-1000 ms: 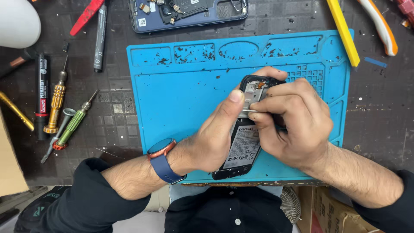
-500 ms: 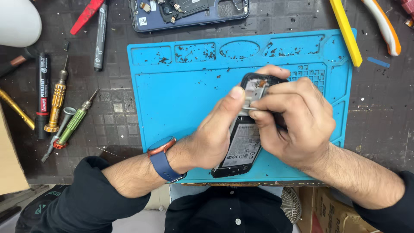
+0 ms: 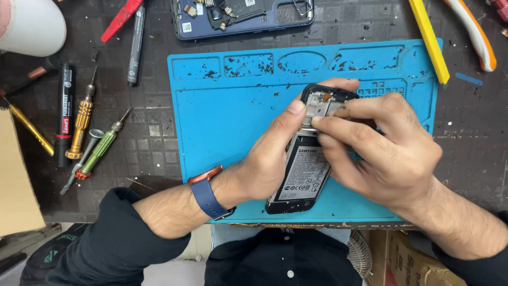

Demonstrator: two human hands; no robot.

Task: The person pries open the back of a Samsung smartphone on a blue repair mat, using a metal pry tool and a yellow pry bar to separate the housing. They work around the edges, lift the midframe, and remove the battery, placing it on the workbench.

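Phone [image 3: 304, 169], back cover off and battery exposed, lay on the blue mat [image 3: 227, 122]. My left hand [image 3: 267, 159] gripped its side; my right hand [image 3: 386, 153] pinched a part at its top, not yet removed.

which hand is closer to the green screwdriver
Left. The left hand is on the opened phone on the blue mat, on the side toward the green screwdriver. The right hand is beyond the phone, farther away.
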